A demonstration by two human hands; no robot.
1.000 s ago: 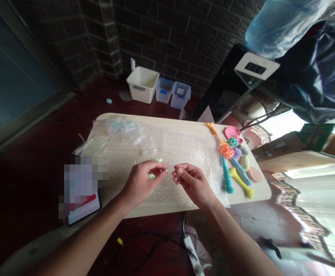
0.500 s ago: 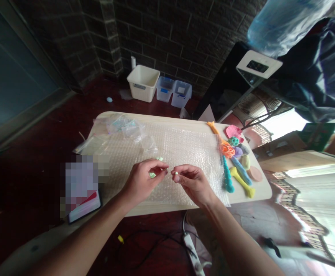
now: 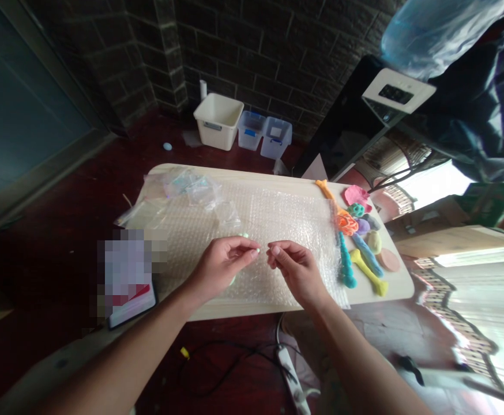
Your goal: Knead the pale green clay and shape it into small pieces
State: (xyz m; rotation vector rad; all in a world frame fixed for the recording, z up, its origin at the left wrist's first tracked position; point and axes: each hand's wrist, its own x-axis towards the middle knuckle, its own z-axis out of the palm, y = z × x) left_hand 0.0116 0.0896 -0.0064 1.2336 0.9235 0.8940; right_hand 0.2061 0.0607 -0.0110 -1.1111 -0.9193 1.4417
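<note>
My left hand (image 3: 228,262) is closed in a pinch over the table, with a tiny pale green bit of what looks like modelling clay (image 3: 258,250) at its fingertips. Just to the right, my right hand (image 3: 293,262) has thumb and fingers pressed together; whether anything is between them is hidden. A small gap separates the two hands. More pale green clay (image 3: 232,281) shows partly from under my left hand, on the bubble wrap (image 3: 293,213) that covers much of the table.
Coloured clay-like shapes, including a yellow bone-like one (image 3: 369,273) and a pink one (image 3: 356,197), lie at the table's right end. Clear plastic bags (image 3: 198,190) lie at the back left. Bins (image 3: 219,124) stand on the floor behind; a power strip (image 3: 293,377) lies below the front edge.
The pale green bit was at my right fingertips and is now at my left fingertips. My left hand's pinch has closed, and my right hand has moved slightly right.
</note>
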